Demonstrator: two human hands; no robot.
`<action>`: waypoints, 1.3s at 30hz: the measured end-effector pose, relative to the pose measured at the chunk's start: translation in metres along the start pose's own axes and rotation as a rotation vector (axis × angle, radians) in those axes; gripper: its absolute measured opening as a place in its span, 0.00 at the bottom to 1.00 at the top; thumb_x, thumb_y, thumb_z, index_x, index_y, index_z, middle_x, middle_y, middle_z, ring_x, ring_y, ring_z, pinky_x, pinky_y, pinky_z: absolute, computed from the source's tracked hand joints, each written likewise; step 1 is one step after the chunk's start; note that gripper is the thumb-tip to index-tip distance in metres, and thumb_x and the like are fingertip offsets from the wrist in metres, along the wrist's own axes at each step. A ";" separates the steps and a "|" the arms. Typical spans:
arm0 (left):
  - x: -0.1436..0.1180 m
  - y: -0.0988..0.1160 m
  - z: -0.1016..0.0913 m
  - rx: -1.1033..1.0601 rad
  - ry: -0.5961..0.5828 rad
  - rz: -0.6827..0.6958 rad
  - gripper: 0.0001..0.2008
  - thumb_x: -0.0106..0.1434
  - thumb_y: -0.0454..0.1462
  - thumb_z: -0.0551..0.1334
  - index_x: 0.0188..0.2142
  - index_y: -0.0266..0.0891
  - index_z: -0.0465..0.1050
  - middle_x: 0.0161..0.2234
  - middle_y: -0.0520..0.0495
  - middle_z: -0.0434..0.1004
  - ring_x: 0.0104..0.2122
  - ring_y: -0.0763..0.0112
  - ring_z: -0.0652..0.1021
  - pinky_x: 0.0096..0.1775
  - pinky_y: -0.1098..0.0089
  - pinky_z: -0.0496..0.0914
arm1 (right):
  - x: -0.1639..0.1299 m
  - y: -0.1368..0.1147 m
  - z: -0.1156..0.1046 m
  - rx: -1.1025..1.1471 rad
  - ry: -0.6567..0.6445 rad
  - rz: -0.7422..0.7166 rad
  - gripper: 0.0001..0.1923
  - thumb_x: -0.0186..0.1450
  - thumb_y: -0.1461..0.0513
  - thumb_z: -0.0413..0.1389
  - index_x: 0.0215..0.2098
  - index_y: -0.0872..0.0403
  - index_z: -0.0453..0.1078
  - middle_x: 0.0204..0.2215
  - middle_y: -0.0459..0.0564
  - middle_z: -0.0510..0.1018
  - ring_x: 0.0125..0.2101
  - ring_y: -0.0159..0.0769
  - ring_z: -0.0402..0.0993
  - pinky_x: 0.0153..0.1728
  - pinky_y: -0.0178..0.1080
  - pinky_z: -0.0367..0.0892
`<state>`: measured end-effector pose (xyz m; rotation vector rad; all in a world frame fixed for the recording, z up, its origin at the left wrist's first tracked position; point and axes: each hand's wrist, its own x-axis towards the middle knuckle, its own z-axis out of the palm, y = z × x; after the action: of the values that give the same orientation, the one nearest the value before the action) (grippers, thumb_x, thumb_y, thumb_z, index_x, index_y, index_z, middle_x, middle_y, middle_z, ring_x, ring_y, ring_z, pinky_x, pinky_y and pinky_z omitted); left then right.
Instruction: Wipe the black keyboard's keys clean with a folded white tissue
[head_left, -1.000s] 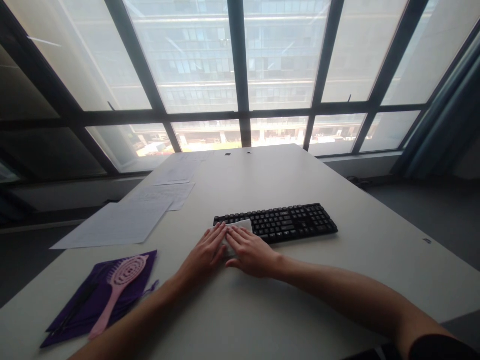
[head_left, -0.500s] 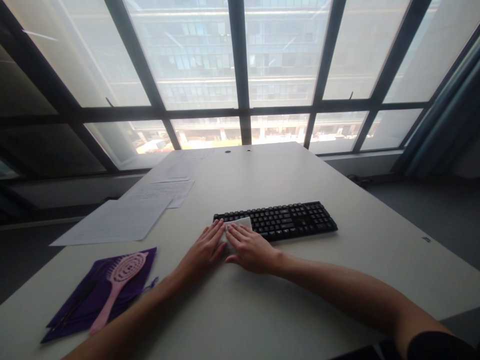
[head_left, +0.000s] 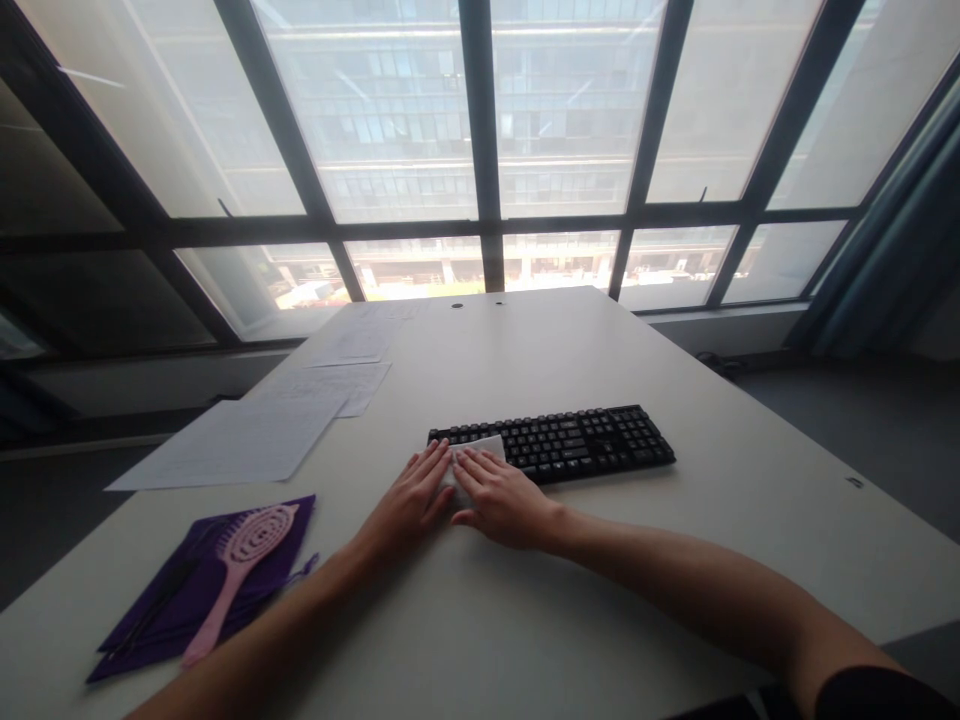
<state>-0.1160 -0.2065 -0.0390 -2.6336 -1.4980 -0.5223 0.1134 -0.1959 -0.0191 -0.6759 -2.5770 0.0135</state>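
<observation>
White cloth (head_left: 487, 447) on keyboard (head_left: 570, 441) edge, under left hand (head_left: 409, 502), right hand (head_left: 501, 500)

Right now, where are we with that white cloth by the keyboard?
Done: the white cloth looks folded small and lies on the table, its far corner over the keyboard's near-left edge. In hand: left hand and right hand press flat on it. Left: cloth not yet lifted; most keys uncovered.
</observation>
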 end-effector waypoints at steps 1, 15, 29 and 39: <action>0.000 0.001 0.000 -0.002 -0.003 0.003 0.29 0.75 0.46 0.49 0.71 0.35 0.54 0.71 0.35 0.53 0.71 0.53 0.55 0.67 0.47 0.56 | 0.000 0.000 0.000 -0.002 0.001 0.003 0.41 0.72 0.45 0.52 0.68 0.70 0.57 0.67 0.70 0.60 0.70 0.52 0.52 0.70 0.49 0.51; 0.004 0.009 -0.001 0.010 0.028 0.069 0.29 0.75 0.44 0.50 0.72 0.38 0.52 0.70 0.37 0.55 0.70 0.53 0.58 0.67 0.48 0.56 | -0.002 -0.002 0.004 -0.021 -0.003 0.074 0.41 0.71 0.47 0.55 0.68 0.71 0.56 0.68 0.71 0.59 0.70 0.51 0.51 0.70 0.51 0.51; 0.003 0.008 0.003 0.134 0.001 0.141 0.28 0.75 0.36 0.47 0.72 0.37 0.48 0.71 0.36 0.50 0.71 0.56 0.55 0.68 0.49 0.56 | -0.006 -0.002 0.007 -0.121 -0.014 0.141 0.32 0.76 0.54 0.48 0.68 0.72 0.57 0.67 0.73 0.60 0.69 0.54 0.53 0.68 0.53 0.55; 0.016 0.029 0.003 0.137 -0.014 0.165 0.27 0.75 0.37 0.48 0.72 0.34 0.51 0.71 0.35 0.53 0.70 0.55 0.55 0.68 0.48 0.57 | -0.020 0.005 -0.001 -0.166 0.009 0.131 0.32 0.74 0.56 0.50 0.69 0.71 0.56 0.67 0.72 0.60 0.69 0.53 0.55 0.68 0.53 0.56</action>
<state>-0.0830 -0.2083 -0.0333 -2.6280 -1.2563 -0.3737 0.1313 -0.2007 -0.0278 -0.9029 -2.5398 -0.1625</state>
